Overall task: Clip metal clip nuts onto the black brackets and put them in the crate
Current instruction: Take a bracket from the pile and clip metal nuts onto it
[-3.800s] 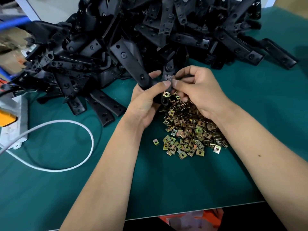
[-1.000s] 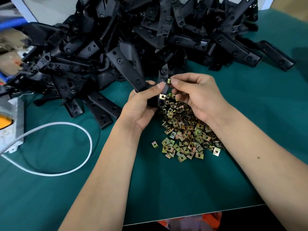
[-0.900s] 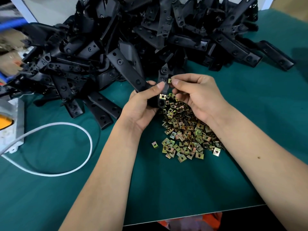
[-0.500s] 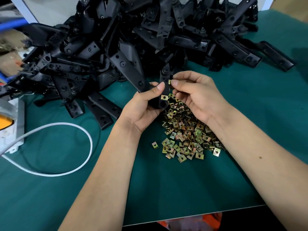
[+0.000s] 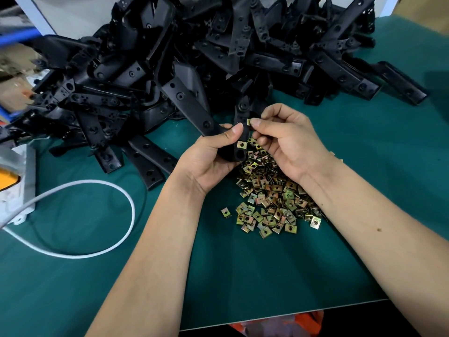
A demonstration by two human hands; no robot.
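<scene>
Second clip nut going onto the held bracket.

The right hand (image 5: 289, 144) has brought its grip, pinching a clip nut (image 5: 248, 122), against the bracket (image 5: 194, 110) held in the left hand (image 5: 209, 161); one nut (image 5: 241, 144) already sits lower down, so another is left. It's black, holed plastic, raised above the bench (image 5: 243, 276), over the loose nuts (image 5: 269, 198).
</scene>
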